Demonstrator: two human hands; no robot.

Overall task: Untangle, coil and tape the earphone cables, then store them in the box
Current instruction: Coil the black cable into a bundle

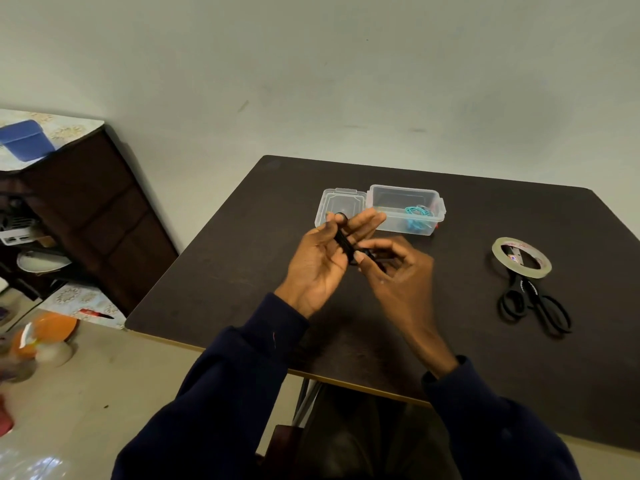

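A black earphone cable [344,242] is bunched into a narrow coil above the dark table [242,265]. My left hand [323,263] holds the coil across its fingers, palm up. My right hand [398,271] pinches the coil's lower end from the right. Behind the hands stands a clear plastic box [405,209], open, with a teal earphone coil [417,213] inside it. Its clear lid [341,204] lies flat to the left of the box.
A roll of clear tape [521,257] lies at the right of the table, resting on the blades of black scissors [535,303]. A dark cabinet [93,216] stands to the left of the table. Orange and other items lie on the floor at the lower left.
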